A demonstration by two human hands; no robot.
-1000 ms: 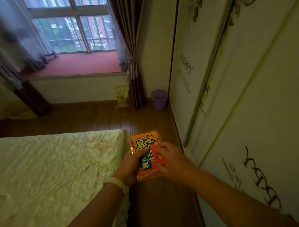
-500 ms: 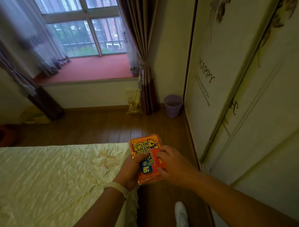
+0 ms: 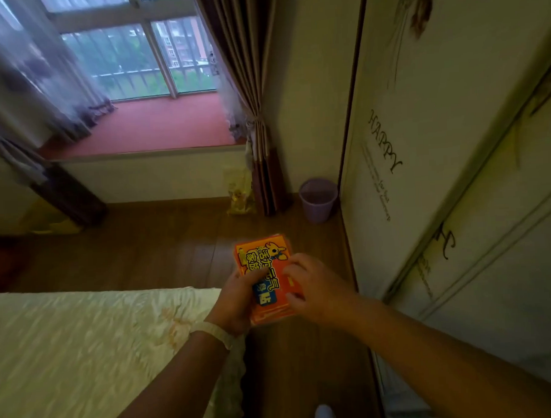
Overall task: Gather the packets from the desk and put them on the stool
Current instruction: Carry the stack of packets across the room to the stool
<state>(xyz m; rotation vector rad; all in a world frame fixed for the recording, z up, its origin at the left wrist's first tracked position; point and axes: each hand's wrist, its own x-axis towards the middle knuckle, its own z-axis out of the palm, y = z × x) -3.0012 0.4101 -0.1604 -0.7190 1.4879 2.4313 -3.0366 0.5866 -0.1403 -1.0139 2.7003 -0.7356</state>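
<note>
A stack of orange packets (image 3: 263, 260) with blue and yellow print is held in front of me, above the wooden floor. My left hand (image 3: 238, 297) grips the stack from its left edge, thumb across the top. My right hand (image 3: 315, 286) holds the right edge, fingers on the top packet. Neither a desk nor a stool is in view.
A bed with a pale cover (image 3: 84, 353) fills the lower left. A tall wardrobe (image 3: 439, 157) lines the right side. A purple bin (image 3: 318, 200) and a yellow bag (image 3: 240, 191) stand by the curtain under the window. A narrow floor strip runs between bed and wardrobe.
The view has advanced along the bed toward the window and shifted left. Both hands keep the same hold on the packets. A white-socked foot now shows at the bottom edge.
</note>
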